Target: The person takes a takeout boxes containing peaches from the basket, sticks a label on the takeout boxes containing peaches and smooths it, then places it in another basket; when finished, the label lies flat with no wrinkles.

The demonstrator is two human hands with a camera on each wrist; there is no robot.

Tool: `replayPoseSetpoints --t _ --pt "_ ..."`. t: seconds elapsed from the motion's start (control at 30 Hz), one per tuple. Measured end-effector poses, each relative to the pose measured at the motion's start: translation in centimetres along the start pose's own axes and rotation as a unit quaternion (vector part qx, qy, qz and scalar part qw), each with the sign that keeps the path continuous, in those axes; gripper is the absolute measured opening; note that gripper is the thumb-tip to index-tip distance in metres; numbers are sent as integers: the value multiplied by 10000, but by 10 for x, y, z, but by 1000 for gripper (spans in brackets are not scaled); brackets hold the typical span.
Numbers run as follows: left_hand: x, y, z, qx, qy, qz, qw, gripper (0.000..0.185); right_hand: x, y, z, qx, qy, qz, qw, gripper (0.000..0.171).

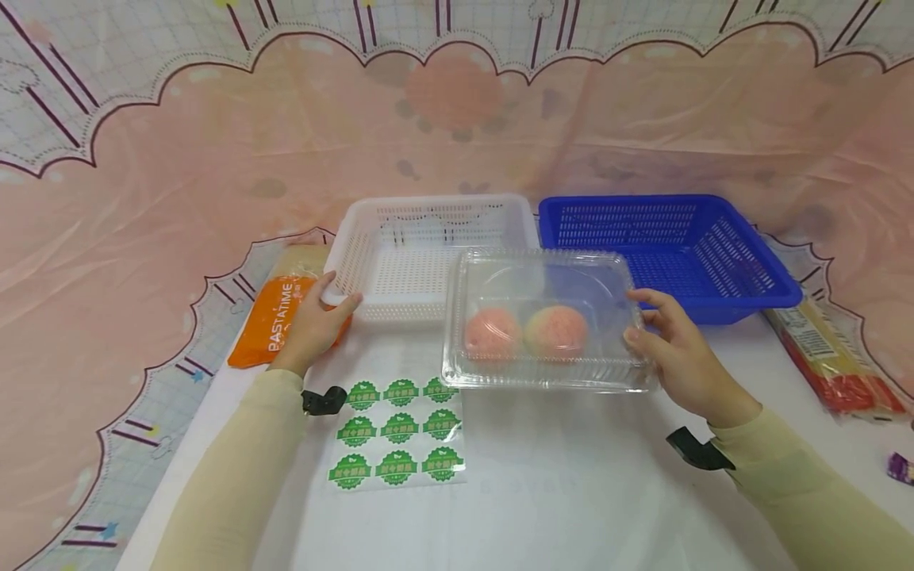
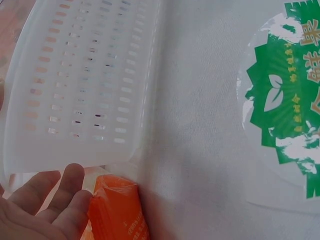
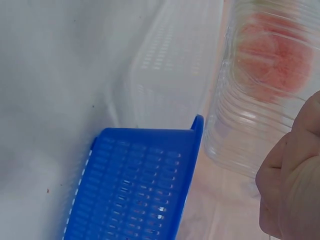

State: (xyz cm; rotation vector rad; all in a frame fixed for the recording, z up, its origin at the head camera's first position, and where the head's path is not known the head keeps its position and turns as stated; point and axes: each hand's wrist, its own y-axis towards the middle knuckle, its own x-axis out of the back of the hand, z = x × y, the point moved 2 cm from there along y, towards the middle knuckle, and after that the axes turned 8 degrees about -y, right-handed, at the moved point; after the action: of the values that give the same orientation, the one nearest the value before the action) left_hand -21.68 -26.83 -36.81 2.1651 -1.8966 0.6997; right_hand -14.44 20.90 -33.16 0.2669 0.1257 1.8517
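Observation:
My right hand grips the right end of a clear plastic clamshell box, thumb in front and fingers behind. Two pink and yellow round peaches sit side by side inside the closed box, which is held up in front of the baskets. At the front left corner of a white plastic basket, my left hand holds the rim between thumb and fingers; the left wrist view has curled fingers just under that rim. The box overlaps the basket's right part in the head view.
Beside the white basket stands a blue basket. An orange PASTATIME bag lies under my left hand. A sheet of green round stickers lies on the white table. At right are a red and yellow packet and a small purple wrapper.

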Motion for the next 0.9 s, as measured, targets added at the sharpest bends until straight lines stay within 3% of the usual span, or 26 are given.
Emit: replayPoseSetpoints --t 0.5,0.9 --pt "-1 1 1 -75 9 -5 10000 92 7 -18 -5 341 159 199 9991 48" --pt "-1 2 0 -51 28 -28 10000 94 12 -32 -17 292 231 402 9985 50"
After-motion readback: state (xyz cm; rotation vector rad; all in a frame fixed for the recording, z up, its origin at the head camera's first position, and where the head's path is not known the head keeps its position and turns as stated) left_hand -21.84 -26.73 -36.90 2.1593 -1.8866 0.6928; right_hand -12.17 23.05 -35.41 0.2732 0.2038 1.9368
